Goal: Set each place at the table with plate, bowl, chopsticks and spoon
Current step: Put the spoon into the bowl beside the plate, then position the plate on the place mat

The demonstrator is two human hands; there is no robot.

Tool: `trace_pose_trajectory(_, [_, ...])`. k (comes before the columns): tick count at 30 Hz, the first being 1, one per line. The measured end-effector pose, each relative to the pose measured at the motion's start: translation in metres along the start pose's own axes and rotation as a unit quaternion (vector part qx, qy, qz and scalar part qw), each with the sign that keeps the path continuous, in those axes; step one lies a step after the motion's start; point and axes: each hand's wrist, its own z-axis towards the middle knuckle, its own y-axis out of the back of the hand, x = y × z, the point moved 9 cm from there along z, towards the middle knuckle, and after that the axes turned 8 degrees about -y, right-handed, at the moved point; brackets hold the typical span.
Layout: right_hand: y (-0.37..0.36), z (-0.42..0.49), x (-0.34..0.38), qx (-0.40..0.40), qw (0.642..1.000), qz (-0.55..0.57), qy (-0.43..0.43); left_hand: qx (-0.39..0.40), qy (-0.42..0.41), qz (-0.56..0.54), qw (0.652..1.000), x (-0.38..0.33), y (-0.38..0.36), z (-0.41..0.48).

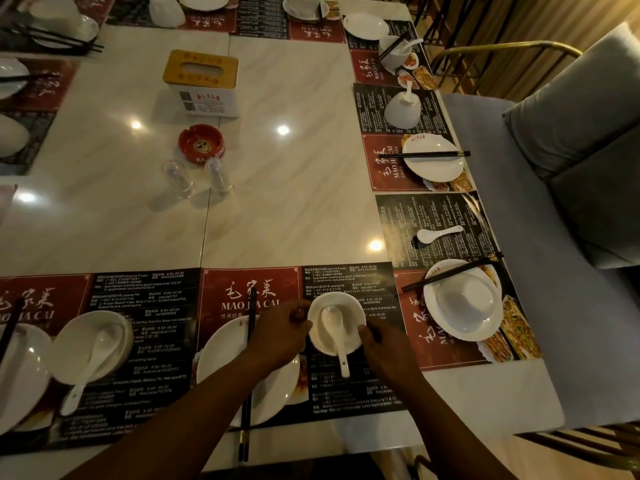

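Note:
A white bowl with a white spoon lying in it sits on the near placemat. My left hand grips the bowl's left rim and my right hand grips its right rim. To the left lies a white plate with black chopsticks across it. At the right corner place, a bowl stands on a plate under chopsticks, and a loose spoon lies on the mat beyond.
A tissue box, a red ashtray and two clear shakers stand mid-table. More set places line the left, far and right edges. A grey cushioned chair stands at the right.

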Motion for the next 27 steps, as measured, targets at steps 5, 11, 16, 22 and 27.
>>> trace_pose_trajectory(5, [-0.001, 0.000, -0.001, 0.010, 1.000, 0.008, -0.006, 0.005, 0.008, -0.004, 1.000, 0.003, -0.001, 0.000])
trace_pose_trajectory(11, [0.008, -0.005, -0.003, 0.037, 0.999, 0.025, -0.013, -0.041, 0.001, 0.034, 0.999, -0.001, 0.011, 0.006])
trace_pose_trajectory(16, [0.043, -0.008, -0.006, 0.057, 0.997, -0.049, 0.024, -0.087, -0.033, 0.073, 0.993, -0.027, 0.017, 0.024])
trace_pose_trajectory(22, [0.128, 0.013, 0.004, 0.018, 0.990, -0.092, 0.104, -0.126, -0.102, 0.117, 0.980, -0.084, -0.011, 0.044])
trace_pose_trajectory(27, [0.204, 0.067, -0.003, -0.013, 0.980, -0.082, 0.181, -0.157, -0.120, 0.138, 0.970, -0.120, -0.065, 0.060])
